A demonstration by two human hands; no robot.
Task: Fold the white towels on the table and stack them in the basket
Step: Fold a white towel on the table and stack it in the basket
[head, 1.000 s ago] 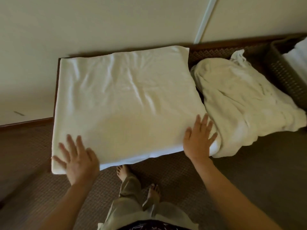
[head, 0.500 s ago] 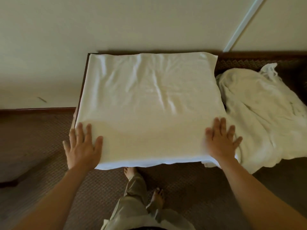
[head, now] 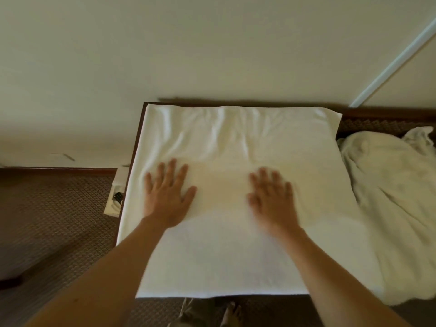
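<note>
Your palms lie flat on the towel.
Left hand and right hand have straight, spread fingers.

A plain cream wall fills the upper view, crossed at right by a slanting white strip. A dark wooden baseboard is seen below it, meeting brown patterned carpet. Soft, even light is cast throughout.
</note>
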